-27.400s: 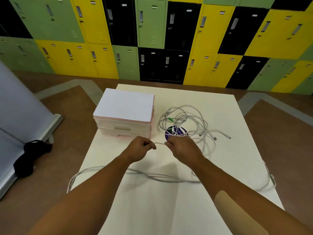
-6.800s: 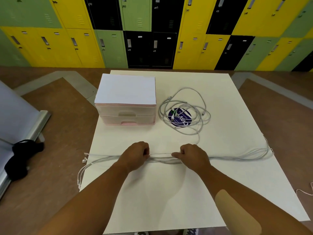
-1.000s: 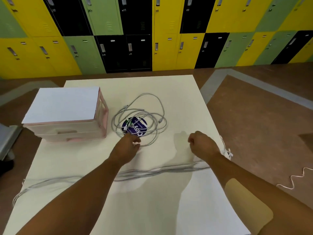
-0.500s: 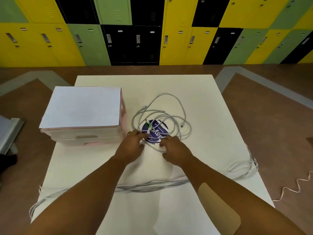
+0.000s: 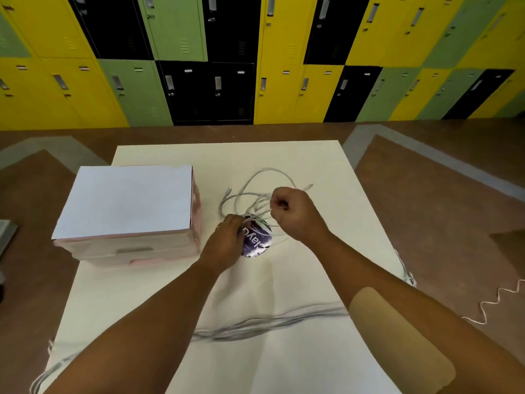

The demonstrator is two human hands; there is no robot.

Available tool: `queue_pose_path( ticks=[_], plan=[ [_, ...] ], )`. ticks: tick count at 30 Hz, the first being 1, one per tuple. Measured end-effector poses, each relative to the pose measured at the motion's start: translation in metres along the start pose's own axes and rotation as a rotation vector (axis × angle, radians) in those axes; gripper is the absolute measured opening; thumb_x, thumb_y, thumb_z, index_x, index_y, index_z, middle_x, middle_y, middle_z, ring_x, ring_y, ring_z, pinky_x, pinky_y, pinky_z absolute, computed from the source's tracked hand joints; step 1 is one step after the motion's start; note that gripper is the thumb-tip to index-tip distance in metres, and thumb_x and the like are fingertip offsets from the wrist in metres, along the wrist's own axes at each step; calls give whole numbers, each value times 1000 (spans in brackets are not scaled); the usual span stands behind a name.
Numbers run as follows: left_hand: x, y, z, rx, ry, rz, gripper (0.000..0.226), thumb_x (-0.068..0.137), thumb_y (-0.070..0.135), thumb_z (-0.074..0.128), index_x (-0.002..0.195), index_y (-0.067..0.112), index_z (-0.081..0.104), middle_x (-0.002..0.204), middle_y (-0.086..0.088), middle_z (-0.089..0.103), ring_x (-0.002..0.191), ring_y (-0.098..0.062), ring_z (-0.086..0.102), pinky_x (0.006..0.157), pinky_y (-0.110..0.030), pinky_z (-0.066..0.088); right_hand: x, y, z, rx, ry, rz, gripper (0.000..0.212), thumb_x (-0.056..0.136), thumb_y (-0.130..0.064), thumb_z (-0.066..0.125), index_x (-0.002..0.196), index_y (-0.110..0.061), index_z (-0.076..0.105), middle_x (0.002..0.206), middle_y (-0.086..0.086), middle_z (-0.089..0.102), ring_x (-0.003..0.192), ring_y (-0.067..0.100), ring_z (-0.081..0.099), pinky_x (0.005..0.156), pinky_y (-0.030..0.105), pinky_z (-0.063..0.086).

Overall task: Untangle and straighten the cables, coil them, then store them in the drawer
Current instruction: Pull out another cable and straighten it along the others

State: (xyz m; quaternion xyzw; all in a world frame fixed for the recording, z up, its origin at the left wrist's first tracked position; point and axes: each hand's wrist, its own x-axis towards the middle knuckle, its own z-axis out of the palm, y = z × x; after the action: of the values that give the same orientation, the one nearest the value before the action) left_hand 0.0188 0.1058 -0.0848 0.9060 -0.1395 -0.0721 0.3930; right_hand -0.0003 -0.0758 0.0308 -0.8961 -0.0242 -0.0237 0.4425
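Observation:
A tangle of white cables [image 5: 252, 191] lies in the middle of the cream table [image 5: 312, 166], over a round purple sticker [image 5: 257, 241]. My right hand [image 5: 295, 213] is lifted above the tangle and pinches a strand of it. My left hand [image 5: 227, 240] is down at the tangle's left edge, fingers curled on cable there. A bundle of straightened cables [image 5: 270, 322] runs across the table in front of me, under both forearms. The pink drawer unit [image 5: 127, 209] with a white top stands at the left, drawers closed.
Cable ends hang over the table's left edge [image 5: 45, 373] and right edge [image 5: 406, 274]. A wavy white cord [image 5: 494, 302] lies on the brown floor at the right. Yellow, green and black lockers [image 5: 255, 58] line the far wall.
My right hand has risen from the table, lifting a strand out of the tangle. My left hand stays at the tangle's left edge. Earlier I laid the straightened bundle across the front.

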Motion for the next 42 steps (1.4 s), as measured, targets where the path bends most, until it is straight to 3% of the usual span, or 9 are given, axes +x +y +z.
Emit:
queue_pose_path(
  ticks=[5, 9, 14, 19, 22, 30, 33, 37, 42],
  plan=[
    [15, 8, -7, -128, 4, -222, 22, 103, 22, 43, 96, 17, 64, 106, -3, 65, 97, -21, 60, 85, -31, 45, 17, -43, -33, 486, 267, -190, 11, 73, -3, 44, 65, -11, 47, 55, -11, 41, 52, 11, 34, 55, 24, 29],
    [14, 0, -9, -229, -29, -288, 28, 105, 25, 39, 101, 12, 64, 104, -7, 67, 101, -25, 63, 81, -31, 46, 19, -76, -58, 828, 408, -264, 15, 74, 3, 39, 71, -11, 43, 55, 1, 32, 45, 9, 24, 46, 17, 24],
    [3, 12, -16, -286, 100, -205, 37, 106, 28, 37, 86, 13, 65, 90, -4, 70, 88, -20, 64, 71, -26, 47, 14, -58, -53, 590, 410, -168, 8, 89, -4, 50, 83, -9, 51, 57, 5, 43, 46, 20, 35, 43, 30, 33],
    [3, 45, -37, -416, 272, -136, 44, 105, 42, 39, 86, 11, 62, 55, 3, 57, 47, -20, 58, 53, -39, 53, -7, -2, -24, 296, 207, 93, 17, 90, -8, 44, 92, -12, 60, 67, 11, 58, 58, 22, 53, 56, 43, 48],
    [4, 63, -48, -567, 214, -170, 48, 105, 42, 39, 87, 5, 63, 53, 5, 51, 37, -15, 45, 38, -28, 42, -18, 19, -10, 253, 119, 222, 19, 94, -9, 46, 94, -18, 63, 69, 5, 65, 60, 17, 59, 59, 39, 48],
    [-6, 90, -51, -1078, -15, -326, 38, 105, 39, 38, 96, 7, 55, 56, -3, 34, 44, -13, 26, 47, -24, 20, -33, 16, 5, 411, -183, 472, 25, 88, -2, 51, 107, -10, 66, 98, 13, 75, 77, 20, 67, 68, 30, 46],
    [-8, 97, -41, -930, 72, -294, 38, 106, 36, 37, 92, 7, 58, 57, -6, 43, 43, -16, 39, 45, -24, 31, -39, 11, 8, 490, -268, 511, 30, 87, 0, 47, 107, -9, 67, 99, 13, 76, 87, 32, 72, 70, 33, 50],
    [-15, 92, -26, -688, 70, -303, 38, 105, 33, 42, 92, 6, 65, 69, -7, 62, 60, -20, 61, 53, -31, 55, -44, 14, 5, 534, -191, 540, 23, 95, -6, 47, 112, -6, 63, 96, 17, 75, 74, 29, 70, 65, 34, 52],
    [-26, 77, -14, -628, 20, -413, 35, 105, 35, 41, 93, 13, 66, 72, -4, 61, 60, -18, 57, 51, -26, 45, -50, 40, -2, 444, -114, 607, 40, 95, -17, 57, 134, -8, 50, 100, 11, 69, 79, 28, 69, 71, 38, 53]
  ],
)
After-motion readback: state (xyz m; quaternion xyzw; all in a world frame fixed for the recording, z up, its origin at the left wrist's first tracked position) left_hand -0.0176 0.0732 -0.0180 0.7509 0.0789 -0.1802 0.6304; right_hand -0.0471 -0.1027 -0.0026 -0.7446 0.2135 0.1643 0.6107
